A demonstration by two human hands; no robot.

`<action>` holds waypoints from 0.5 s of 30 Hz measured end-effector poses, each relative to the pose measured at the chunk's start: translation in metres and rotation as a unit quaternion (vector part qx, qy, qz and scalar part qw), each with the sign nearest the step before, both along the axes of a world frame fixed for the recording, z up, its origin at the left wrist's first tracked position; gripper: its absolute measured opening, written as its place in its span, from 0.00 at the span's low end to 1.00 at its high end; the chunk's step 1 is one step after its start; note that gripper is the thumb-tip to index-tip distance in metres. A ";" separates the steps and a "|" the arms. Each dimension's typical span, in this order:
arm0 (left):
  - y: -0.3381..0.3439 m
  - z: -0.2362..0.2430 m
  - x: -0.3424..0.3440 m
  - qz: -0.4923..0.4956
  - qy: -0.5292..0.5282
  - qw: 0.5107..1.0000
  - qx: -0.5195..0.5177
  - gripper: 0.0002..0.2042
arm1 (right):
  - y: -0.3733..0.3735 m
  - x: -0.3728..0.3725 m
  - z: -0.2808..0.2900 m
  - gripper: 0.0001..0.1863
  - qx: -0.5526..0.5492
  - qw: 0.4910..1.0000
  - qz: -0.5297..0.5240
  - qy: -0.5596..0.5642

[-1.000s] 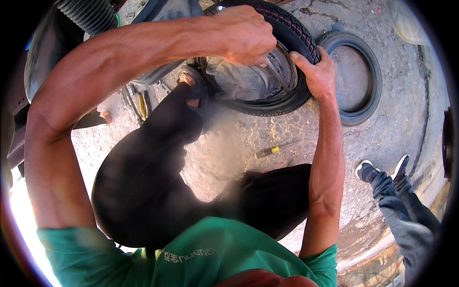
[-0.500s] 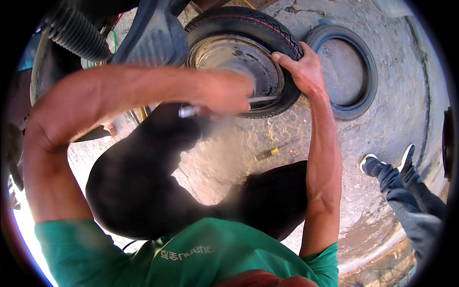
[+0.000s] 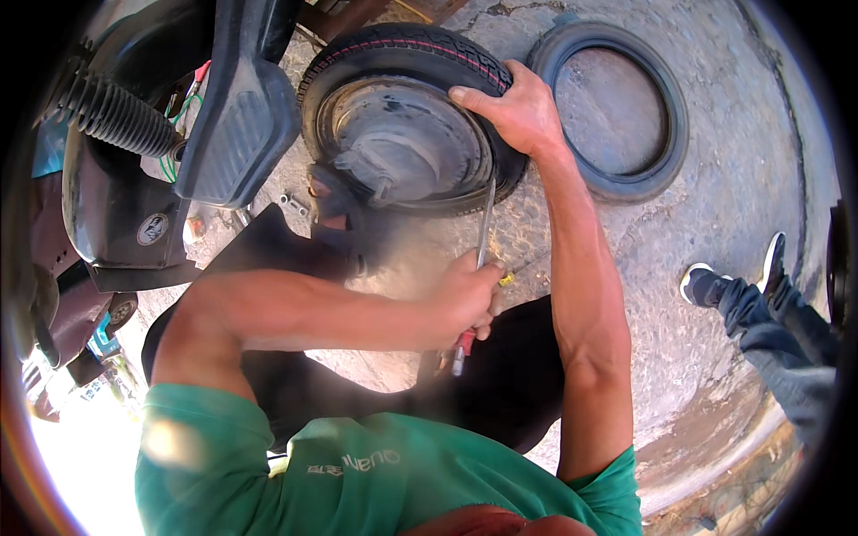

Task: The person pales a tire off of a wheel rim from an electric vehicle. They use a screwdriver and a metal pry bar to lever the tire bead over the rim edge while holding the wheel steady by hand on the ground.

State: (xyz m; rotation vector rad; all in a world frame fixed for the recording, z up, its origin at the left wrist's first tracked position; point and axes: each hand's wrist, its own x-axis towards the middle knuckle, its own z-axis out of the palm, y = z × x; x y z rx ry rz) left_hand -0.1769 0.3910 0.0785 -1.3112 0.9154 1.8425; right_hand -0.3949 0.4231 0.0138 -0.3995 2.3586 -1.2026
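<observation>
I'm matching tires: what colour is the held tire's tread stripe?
The stripe is pinkish red, clearest in the head view.

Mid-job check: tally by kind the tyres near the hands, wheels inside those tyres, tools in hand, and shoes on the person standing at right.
Tyres: 2 (black rubber tyre with a pink tread stripe; plain dark-grey rubber tyre)
Wheels: 1 (round grey metal wheel)
Tools: 1 (long, red-handled metal tool, left hand)
Shoes: 2 (dark, white-soled shoes)
Total: 6
</observation>
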 end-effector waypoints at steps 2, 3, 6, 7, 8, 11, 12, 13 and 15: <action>0.010 0.008 -0.010 0.036 -0.032 0.998 0.030 0.09 | 0.003 -0.004 -0.005 0.61 -0.011 1.000 0.009 -0.005; 0.013 0.013 -0.014 0.035 -0.030 0.998 0.038 0.09 | 0.003 -0.005 -0.006 0.61 -0.016 1.000 0.015 -0.007; 0.024 0.015 -0.021 0.068 -0.016 0.995 0.070 0.09 | 0.003 -0.004 0.002 0.61 -0.034 0.999 0.001 -0.020; 0.031 0.011 -0.019 0.098 -0.007 0.991 0.089 0.10 | 0.002 -0.002 0.002 0.55 -0.035 0.999 -0.008 -0.003; 0.037 0.009 -0.020 0.128 0.003 0.986 0.109 0.11 | 0.001 -0.001 -0.001 0.50 -0.034 0.999 -0.016 0.016; 0.050 0.002 -0.023 0.154 0.031 0.981 0.114 0.15 | -0.003 -0.002 -0.008 0.44 -0.037 0.999 -0.019 0.030; 0.058 -0.008 -0.021 0.244 0.015 0.958 0.148 0.10 | -0.003 -0.001 -0.010 0.44 -0.036 0.999 -0.018 0.027; 0.064 -0.017 -0.019 0.244 0.027 0.958 0.146 0.10 | -0.003 -0.001 -0.011 0.44 -0.030 0.999 -0.019 0.025; 0.071 -0.028 -0.024 0.244 0.048 0.958 0.144 0.12 | -0.001 0.000 -0.007 0.44 -0.014 0.999 -0.023 0.021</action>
